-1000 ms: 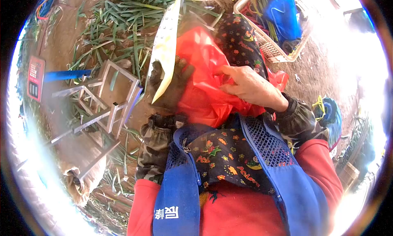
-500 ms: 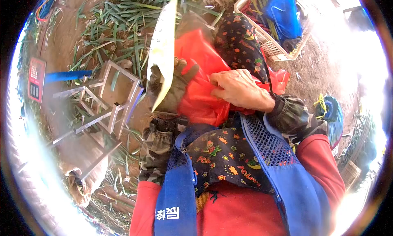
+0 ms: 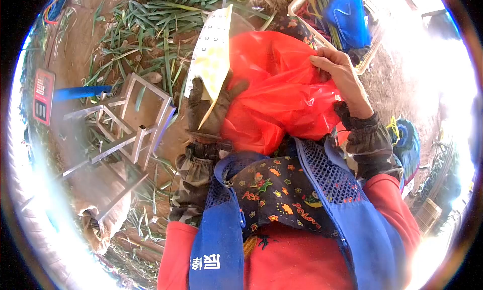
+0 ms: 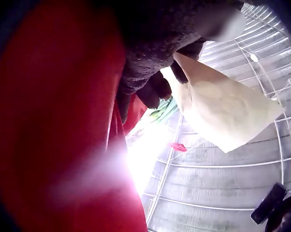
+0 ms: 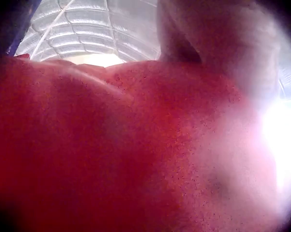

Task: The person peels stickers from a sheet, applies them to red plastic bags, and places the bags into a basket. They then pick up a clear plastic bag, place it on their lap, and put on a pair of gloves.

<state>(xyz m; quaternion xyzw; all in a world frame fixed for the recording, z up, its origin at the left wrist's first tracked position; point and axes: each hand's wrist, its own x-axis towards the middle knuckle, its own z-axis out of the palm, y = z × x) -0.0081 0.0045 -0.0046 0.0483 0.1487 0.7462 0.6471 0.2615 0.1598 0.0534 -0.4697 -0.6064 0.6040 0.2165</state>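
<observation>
My gloved left hand [image 3: 207, 114] holds a sheet of paper [image 3: 214, 46], white and yellow with rows of printed 3s, between its fingers. The same hand lies against the left side of a red plastic bag [image 3: 271, 83]. In the left wrist view the sheet [image 4: 227, 104] sticks out past dark glove fingers [image 4: 148, 92], with red plastic beside them. My bare right hand [image 3: 347, 78] pinches the bag's far right edge between thumb and fingers, and the plastic spreads wide over the lap. Red film fills most of the right wrist view.
A metal frame [image 3: 136, 139] stands at the left, near a red scale display [image 3: 44, 96]. Cut green leaves [image 3: 151, 33] cover the ground ahead. At the far right sits a cream crate [image 3: 297, 8] holding a blue bag [image 3: 344, 18].
My right hand has moved right and away from the body with the bag's edge, spreading the bunched plastic over the lap. The left hand stays near its place, its sheet tilted slightly right.
</observation>
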